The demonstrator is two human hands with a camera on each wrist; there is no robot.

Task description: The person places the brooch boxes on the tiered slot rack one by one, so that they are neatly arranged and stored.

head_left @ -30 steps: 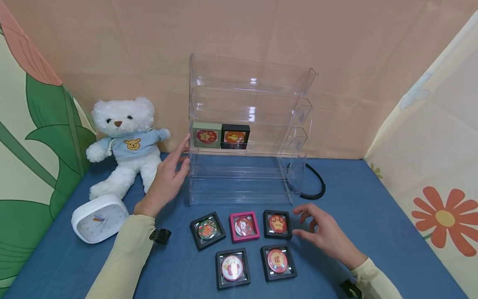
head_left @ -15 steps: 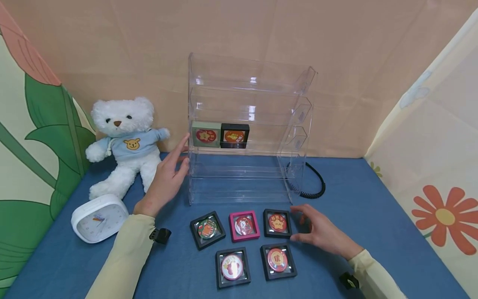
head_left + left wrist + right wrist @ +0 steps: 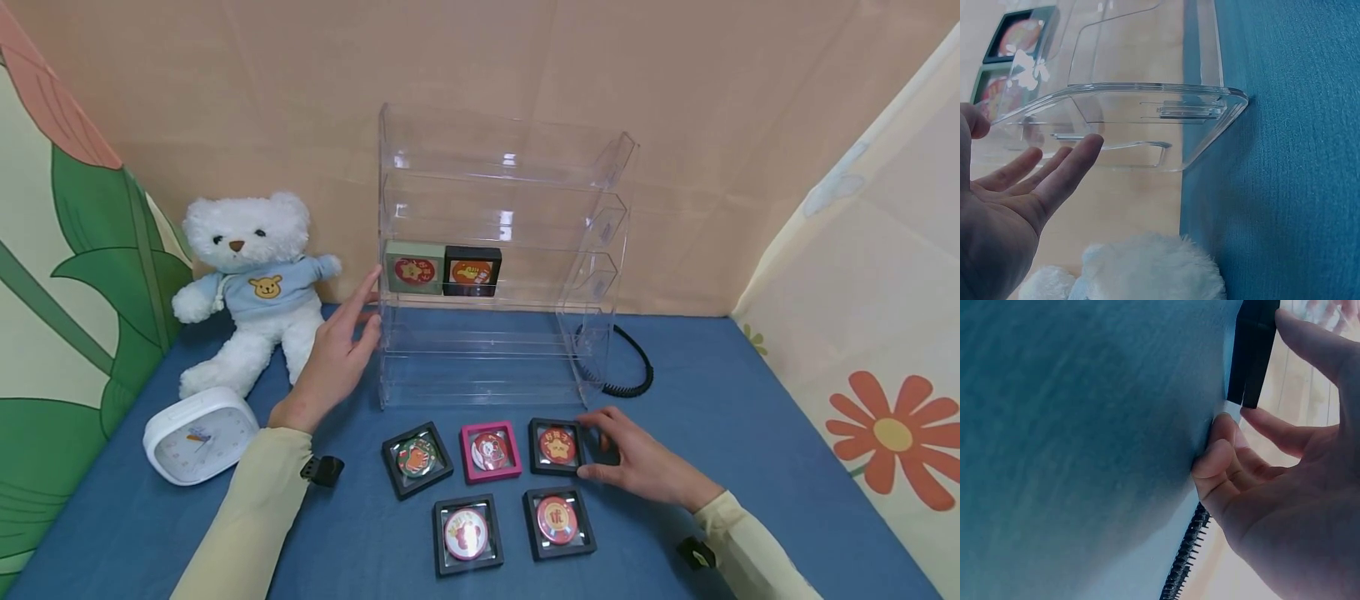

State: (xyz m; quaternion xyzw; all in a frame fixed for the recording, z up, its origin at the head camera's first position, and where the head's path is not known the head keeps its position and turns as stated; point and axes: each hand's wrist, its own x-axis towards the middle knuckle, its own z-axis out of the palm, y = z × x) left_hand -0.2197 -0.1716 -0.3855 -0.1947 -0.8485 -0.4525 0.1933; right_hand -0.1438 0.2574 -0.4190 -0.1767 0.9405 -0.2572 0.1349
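A clear acrylic display rack (image 3: 495, 342) stands upright on the table. Two small display boxes, one pale green (image 3: 415, 268) and one black with an orange badge (image 3: 472, 272), sit side by side on one of its middle tiers. My left hand (image 3: 330, 367) rests extended fingers against the rack's left side; in the left wrist view those fingers (image 3: 1072, 175) are fairly straight. With thumb and index fingertip at two corners, my right hand (image 3: 637, 458) pinches the black display box with a red paw badge (image 3: 557, 447), which lies on the table. In the right wrist view that box (image 3: 1254, 353) appears edge-on.
Other framed badges lie nearby: a green one (image 3: 417, 460), a pink-framed one (image 3: 491, 452), a white one (image 3: 468, 535) and a red one (image 3: 558, 522). A white teddy bear (image 3: 258, 292) and white clock (image 3: 201, 437) stand left. A black coiled cord (image 3: 637, 379) lies right of the rack.
My right hand has moved left to the black box with the paw badge, its thumb and index finger coming to the box's right corners. The left hand has stayed at the rack.
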